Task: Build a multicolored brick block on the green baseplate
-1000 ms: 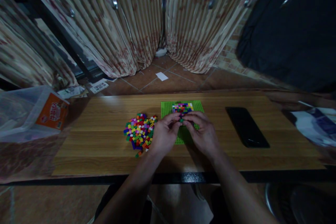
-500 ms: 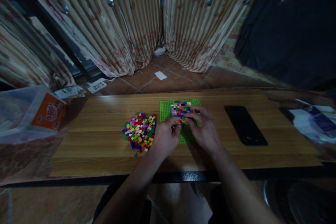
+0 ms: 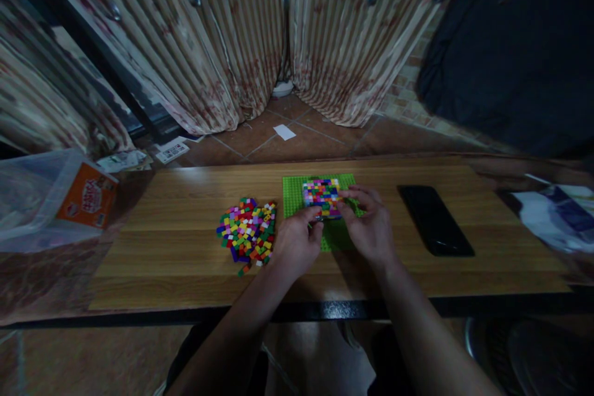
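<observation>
A flat block of small multicoloured toy bricks (image 3: 321, 192) sits over the green studded baseplate (image 3: 292, 189); whether it rests on the studs or is slightly raised, I cannot tell. My left hand (image 3: 299, 238) has thumb and forefinger closed at the block's near left corner. At its right edge, my right hand (image 3: 370, 226) grips with thumb and forefinger, the other fingers curled beside them. My fingers cover part of the near and right edges. Left of the baseplate lies a heap of loose coloured bricks (image 3: 248, 232).
A black phone-like slab (image 3: 435, 221) lies on the wooden table (image 3: 158, 247) to the right. Beyond the left end stands a clear plastic bin (image 3: 41, 198) with an orange label. White paper and packaging (image 3: 552, 216) lie past the right end. Striped curtains (image 3: 223, 43) hang behind.
My right hand has drawn back to the right, from over the block's near part to its right edge, so more bricks show. My left hand has barely moved.
</observation>
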Demonstrator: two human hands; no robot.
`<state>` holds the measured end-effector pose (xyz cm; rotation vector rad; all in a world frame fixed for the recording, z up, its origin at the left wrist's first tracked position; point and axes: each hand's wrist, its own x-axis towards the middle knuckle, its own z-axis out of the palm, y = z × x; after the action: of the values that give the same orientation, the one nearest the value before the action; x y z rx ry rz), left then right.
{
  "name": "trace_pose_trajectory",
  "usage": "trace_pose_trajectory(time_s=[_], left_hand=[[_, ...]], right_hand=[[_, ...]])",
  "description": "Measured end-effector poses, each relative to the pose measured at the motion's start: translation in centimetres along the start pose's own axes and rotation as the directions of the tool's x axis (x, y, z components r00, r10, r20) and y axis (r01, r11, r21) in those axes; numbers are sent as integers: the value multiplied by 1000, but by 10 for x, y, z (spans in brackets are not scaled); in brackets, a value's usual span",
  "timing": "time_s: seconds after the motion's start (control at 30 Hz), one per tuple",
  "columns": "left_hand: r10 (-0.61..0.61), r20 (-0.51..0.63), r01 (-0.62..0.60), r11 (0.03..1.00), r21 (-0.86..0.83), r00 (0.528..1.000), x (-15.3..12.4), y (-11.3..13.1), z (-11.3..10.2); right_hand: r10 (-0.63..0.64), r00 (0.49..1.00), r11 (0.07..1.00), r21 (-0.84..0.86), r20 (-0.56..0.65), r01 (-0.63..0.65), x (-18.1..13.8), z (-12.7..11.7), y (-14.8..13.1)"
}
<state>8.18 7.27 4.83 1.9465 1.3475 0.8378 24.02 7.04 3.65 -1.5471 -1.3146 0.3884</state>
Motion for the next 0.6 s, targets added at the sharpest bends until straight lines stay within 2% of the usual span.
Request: trace_pose_trajectory(time_s=[0.17, 0.6], left_hand=[[-9, 10, 9, 1000, 10, 1000, 0, 1, 0], [3, 18, -3, 1000, 30, 1000, 1, 0, -1]], right_hand=[[71, 997, 996, 51, 18, -72, 0, 3, 1], [71, 997, 996, 45, 40, -73, -2, 7, 0]])
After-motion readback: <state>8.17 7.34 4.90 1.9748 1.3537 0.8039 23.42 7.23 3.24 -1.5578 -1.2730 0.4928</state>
